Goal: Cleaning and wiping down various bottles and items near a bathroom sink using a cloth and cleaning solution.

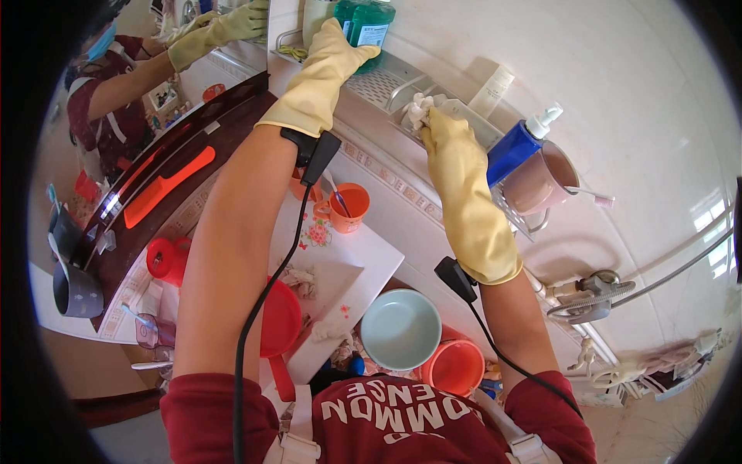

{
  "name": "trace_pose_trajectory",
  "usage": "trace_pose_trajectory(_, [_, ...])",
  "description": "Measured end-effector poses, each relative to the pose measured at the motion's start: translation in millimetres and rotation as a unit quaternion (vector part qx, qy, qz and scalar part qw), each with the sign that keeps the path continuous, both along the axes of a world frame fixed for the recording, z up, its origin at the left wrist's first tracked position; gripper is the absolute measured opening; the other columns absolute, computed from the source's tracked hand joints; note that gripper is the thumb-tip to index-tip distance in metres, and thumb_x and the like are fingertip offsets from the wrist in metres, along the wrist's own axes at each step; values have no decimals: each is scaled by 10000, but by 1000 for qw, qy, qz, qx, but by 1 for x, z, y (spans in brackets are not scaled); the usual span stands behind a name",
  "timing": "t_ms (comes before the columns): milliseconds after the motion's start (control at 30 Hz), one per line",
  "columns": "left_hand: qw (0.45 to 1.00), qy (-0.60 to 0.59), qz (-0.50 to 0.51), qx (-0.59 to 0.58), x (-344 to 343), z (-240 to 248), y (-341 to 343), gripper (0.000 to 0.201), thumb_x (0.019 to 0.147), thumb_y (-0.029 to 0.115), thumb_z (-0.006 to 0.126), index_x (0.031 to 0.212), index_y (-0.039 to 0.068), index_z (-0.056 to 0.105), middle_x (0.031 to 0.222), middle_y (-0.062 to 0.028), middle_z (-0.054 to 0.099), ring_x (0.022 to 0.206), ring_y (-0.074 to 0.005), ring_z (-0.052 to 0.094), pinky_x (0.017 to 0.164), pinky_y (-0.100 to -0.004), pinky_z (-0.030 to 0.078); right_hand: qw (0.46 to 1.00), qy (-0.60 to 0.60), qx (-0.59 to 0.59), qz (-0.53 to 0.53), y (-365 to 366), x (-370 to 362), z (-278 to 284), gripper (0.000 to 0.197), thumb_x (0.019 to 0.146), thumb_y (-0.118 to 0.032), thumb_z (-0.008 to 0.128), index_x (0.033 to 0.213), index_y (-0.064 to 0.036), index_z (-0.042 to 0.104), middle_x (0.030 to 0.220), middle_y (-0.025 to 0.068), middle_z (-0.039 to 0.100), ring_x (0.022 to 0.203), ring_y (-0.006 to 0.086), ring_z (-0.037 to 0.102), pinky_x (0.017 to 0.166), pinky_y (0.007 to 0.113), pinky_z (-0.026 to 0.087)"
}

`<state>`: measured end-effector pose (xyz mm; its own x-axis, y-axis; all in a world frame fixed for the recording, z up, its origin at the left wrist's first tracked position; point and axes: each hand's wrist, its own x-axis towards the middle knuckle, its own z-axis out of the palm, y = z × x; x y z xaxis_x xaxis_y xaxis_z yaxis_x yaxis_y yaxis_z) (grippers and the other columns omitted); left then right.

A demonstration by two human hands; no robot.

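Observation:
Both my hands wear yellow rubber gloves and reach up to a perforated metal wall shelf (pixel 380 83). My left hand (pixel 334 58) is closed at the green bottles (pixel 376 15), its thumb lying across the front of one. A pale cup (pixel 315 19) stands just left of them. In my right hand (pixel 448 131) is a crumpled white cloth (pixel 418 110), pressed to the shelf's rail. Nearest to that hand are a white tube (pixel 492 90), a blue pump bottle (pixel 510 155) and a pink mug (pixel 539 184) with a toothbrush across its rim.
Left is a mirror (pixel 147 46), with an orange comb (pixel 168 185) on the dark ledge below. An orange cup (pixel 349 206) stands on a white surface near a red dipper (pixel 280 321). Below are a pale blue basin (pixel 400 329) and a red bucket (pixel 454 367). A tap (pixel 591 295) is at right.

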<state>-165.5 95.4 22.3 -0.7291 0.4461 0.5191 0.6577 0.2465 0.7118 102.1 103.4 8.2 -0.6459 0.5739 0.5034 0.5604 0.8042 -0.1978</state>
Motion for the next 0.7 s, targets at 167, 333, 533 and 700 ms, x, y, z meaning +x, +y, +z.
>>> trace_pose_trajectory(167, [998,39,-39,32,-1,-8,-8,758,703,415,921,1240,-22,611,1199,-239,708,1119,-391,688,976,-436,546,1000,25,3,13,-2,2,-2,133,943,-151,643,1034,-55,631,1060,201,684,1005,449,651,795,543,535])
trace_pose_trajectory(333, [980,77,23,183,26,-18,-47,541,820,388,796,1131,-36,672,1099,-243,732,1048,-401,702,916,-444,553,991,123,35,40,-8,7,-14,180,935,-163,692,1093,-86,655,1055,174,683,987,420,658,813,488,543])
trace_pose_trajectory(533, [910,-258,-322,28,99,9,-87,480,858,396,798,1036,-44,730,906,-110,717,801,-211,638,823,-325,490,948,290,63,114,-13,0,-22,194,912,-142,712,1083,-74,651,976,171,662,950,417,640,781,465,539])
trace_pose_trajectory(700, [852,-222,-472,-43,93,16,-86,407,907,329,773,1012,-63,741,879,-90,712,753,-182,619,775,-275,483,934,305,7,183,-10,5,-21,271,898,-93,726,1148,-64,625,988,177,654,968,411,637,793,449,535])
